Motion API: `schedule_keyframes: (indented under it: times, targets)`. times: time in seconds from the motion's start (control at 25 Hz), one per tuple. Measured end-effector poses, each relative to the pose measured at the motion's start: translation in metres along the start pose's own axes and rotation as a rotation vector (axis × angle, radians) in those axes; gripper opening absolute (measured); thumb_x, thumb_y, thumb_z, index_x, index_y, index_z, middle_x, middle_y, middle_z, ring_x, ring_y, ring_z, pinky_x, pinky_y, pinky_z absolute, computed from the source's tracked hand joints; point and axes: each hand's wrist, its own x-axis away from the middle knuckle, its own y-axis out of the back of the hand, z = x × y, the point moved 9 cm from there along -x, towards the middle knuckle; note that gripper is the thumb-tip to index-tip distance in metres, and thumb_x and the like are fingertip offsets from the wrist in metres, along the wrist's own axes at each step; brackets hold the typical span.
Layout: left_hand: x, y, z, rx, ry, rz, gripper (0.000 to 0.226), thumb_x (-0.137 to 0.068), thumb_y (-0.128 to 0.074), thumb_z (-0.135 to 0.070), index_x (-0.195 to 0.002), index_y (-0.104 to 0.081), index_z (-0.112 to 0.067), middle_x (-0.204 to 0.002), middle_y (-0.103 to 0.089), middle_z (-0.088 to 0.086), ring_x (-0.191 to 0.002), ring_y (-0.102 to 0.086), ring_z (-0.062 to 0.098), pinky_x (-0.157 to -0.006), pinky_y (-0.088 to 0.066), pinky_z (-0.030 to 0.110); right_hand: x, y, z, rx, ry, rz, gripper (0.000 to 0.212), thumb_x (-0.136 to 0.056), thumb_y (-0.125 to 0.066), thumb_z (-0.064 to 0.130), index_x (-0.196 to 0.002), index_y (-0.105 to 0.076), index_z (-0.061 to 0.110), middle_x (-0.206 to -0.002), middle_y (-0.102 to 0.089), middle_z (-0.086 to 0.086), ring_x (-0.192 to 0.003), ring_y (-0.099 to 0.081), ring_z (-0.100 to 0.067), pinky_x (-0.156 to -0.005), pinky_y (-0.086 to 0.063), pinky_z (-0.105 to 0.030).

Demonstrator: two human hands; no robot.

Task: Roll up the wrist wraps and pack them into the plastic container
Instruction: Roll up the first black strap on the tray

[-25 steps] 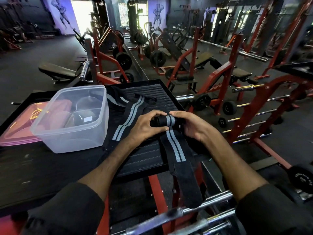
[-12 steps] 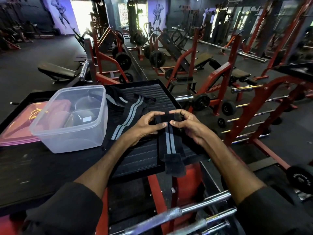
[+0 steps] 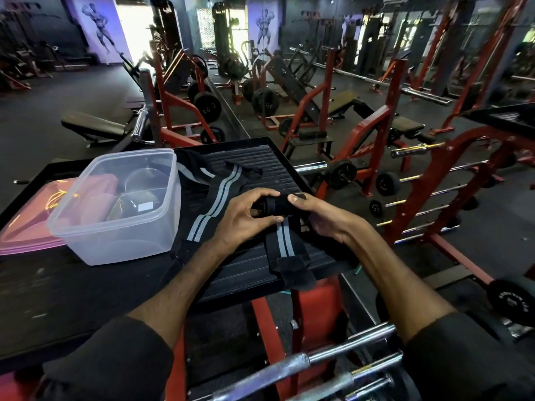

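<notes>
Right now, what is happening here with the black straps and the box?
A person is rolling a black wrist wrap with both hands: the left hand and right hand grip the rolled part, its tail lying on the black tray. A second wrap lies flat beside the open plastic container.

The wrist wraps [image 3: 282, 241] are black with two grey stripes. The plastic container [image 3: 121, 209] is clear, its lid [image 3: 26, 235] pink. The surface [image 3: 260, 264] is black and ribbed.

Two wraps: one [image 3: 278, 227] at centre, one [image 3: 214, 198] at 10 o'clock. One container [image 3: 115, 238]. One lid [image 3: 26, 235].
</notes>
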Motion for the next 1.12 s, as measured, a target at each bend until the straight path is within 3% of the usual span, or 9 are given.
schedule_keyframes:
  times: [0.12,0.24,0.32,0.44,0.6,0.68,0.8,0.92,1.12]
  targets:
    - [-0.002,-0.004,0.007,0.188,0.150,0.052,0.055,-0.079,-0.085,-0.015,-0.128,-0.063,-0.025,-0.132,-0.062,-0.005,-0.119,-0.061,0.010,-0.093,-0.056,0.029,0.002,0.006,0.006,0.017,0.099,-0.088,0.027,-0.092,-0.070,0.037,-0.114,-0.066,0.022,-0.093,-0.077,0.005,-0.085,-0.072,-0.014,-0.064,-0.054,-0.027]
    - [0.006,-0.020,0.026,0.450,0.442,0.219,0.058,-0.085,-0.079,-0.034,-0.136,-0.053,-0.039,-0.146,-0.049,-0.007,-0.127,-0.053,0.012,-0.103,-0.053,0.045,0.005,0.006,0.012,-0.077,0.209,-0.126,0.029,-0.091,-0.072,0.016,-0.119,-0.066,0.018,-0.095,-0.077,0.003,-0.085,-0.073,-0.011,-0.064,-0.055,-0.022]
    - [0.006,-0.018,0.030,0.430,0.449,0.210,0.056,-0.084,-0.080,-0.033,-0.134,-0.055,-0.035,-0.142,-0.054,-0.004,-0.129,-0.057,0.016,-0.101,-0.055,0.046,0.005,0.001,0.013,-0.122,0.242,-0.075,0.037,-0.089,-0.069,-0.001,-0.122,-0.065,0.015,-0.097,-0.075,0.000,-0.087,-0.072,-0.012,-0.071,-0.057,-0.023]
    - [0.003,-0.009,0.023,0.381,0.344,0.114,0.054,-0.078,-0.086,-0.016,-0.126,-0.062,-0.024,-0.128,-0.064,-0.001,-0.117,-0.065,0.016,-0.092,-0.058,0.031,0.008,-0.004,0.016,-0.188,0.210,0.013,0.048,-0.085,-0.062,-0.017,-0.121,-0.063,0.015,-0.103,-0.069,-0.006,-0.088,-0.070,-0.015,-0.075,-0.059,-0.028]
    - [0.000,-0.005,0.018,0.162,0.226,0.111,0.060,-0.069,-0.092,-0.023,-0.122,-0.064,-0.030,-0.129,-0.063,-0.009,-0.126,-0.056,0.007,-0.108,-0.045,0.032,0.006,-0.003,0.015,-0.425,0.078,0.040,0.035,-0.087,-0.066,0.005,-0.121,-0.066,0.015,-0.108,-0.071,-0.007,-0.095,-0.069,-0.020,-0.087,-0.057,-0.037]
    - [0.000,-0.004,0.014,0.131,0.179,0.096,0.061,-0.067,-0.093,-0.024,-0.121,-0.065,-0.029,-0.126,-0.064,-0.011,-0.124,-0.058,0.005,-0.106,-0.049,0.036,0.005,-0.003,0.008,-0.238,0.027,-0.013,0.020,-0.096,-0.062,0.023,-0.114,-0.069,0.019,-0.103,-0.072,-0.002,-0.088,-0.068,-0.014,-0.076,-0.056,-0.029]
    - [0.000,0.003,0.005,0.143,0.102,0.041,0.060,-0.067,-0.092,-0.018,-0.121,-0.065,-0.024,-0.121,-0.065,-0.011,-0.118,-0.060,0.004,-0.100,-0.052,0.032,0.007,-0.009,0.002,0.010,0.006,0.025,0.030,-0.098,-0.057,0.048,-0.110,-0.070,0.023,-0.091,-0.074,0.005,-0.075,-0.066,-0.010,-0.066,-0.050,-0.024]
    - [-0.001,0.000,0.008,0.179,0.123,0.069,0.061,-0.071,-0.090,-0.011,-0.124,-0.062,-0.026,-0.127,-0.062,-0.007,-0.122,-0.059,0.008,-0.100,-0.052,0.033,0.007,-0.004,0.005,-0.004,0.080,-0.024,0.039,-0.091,-0.066,0.048,-0.118,-0.067,0.020,-0.105,-0.076,-0.001,-0.097,-0.071,-0.020,-0.080,-0.057,-0.032]
    - [0.008,-0.020,0.025,0.396,0.395,0.271,0.062,-0.088,-0.077,-0.022,-0.140,-0.047,-0.039,-0.147,-0.045,-0.013,-0.128,-0.057,0.012,-0.102,-0.054,0.041,0.009,0.002,0.007,-0.011,0.170,-0.113,0.037,-0.089,-0.076,0.022,-0.123,-0.064,0.013,-0.105,-0.076,-0.003,-0.100,-0.072,-0.022,-0.090,-0.057,-0.042]
